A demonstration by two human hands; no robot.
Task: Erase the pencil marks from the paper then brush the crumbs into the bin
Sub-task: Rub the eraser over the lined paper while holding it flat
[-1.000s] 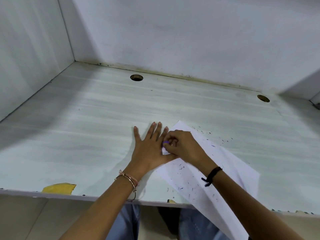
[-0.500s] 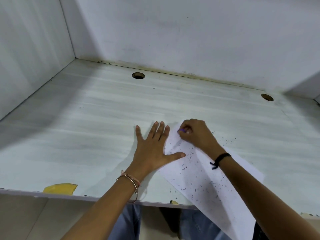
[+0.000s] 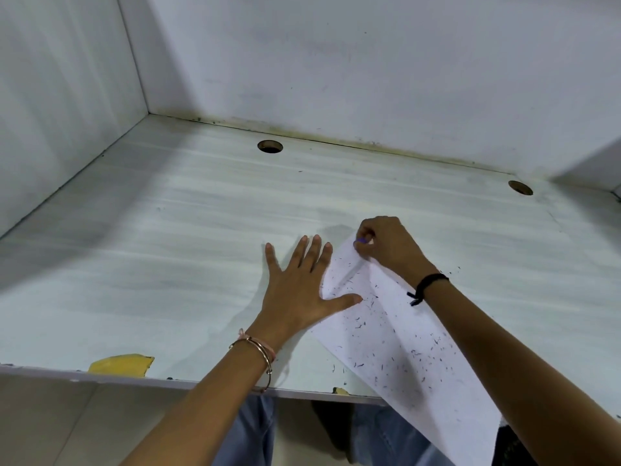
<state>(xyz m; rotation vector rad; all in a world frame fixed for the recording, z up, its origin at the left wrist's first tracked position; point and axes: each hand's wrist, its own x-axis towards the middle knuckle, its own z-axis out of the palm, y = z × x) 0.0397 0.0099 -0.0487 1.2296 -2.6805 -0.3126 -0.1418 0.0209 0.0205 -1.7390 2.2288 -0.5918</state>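
Under the right hand [image 3: 386, 245], whose fingers [image 3: 369, 230] pinch the eraser [image 3: 360, 241], lies the far corner of the paper [image 3: 396, 338]; the left hand [image 3: 295, 290], fingers spread, pins its edge. Short light strokes should avoid creases

I could read no text, label, brand or number anywhere. The paper [image 3: 403, 348] in front of me carried only small dark specks and short strokes, and none formed a letter or digit.
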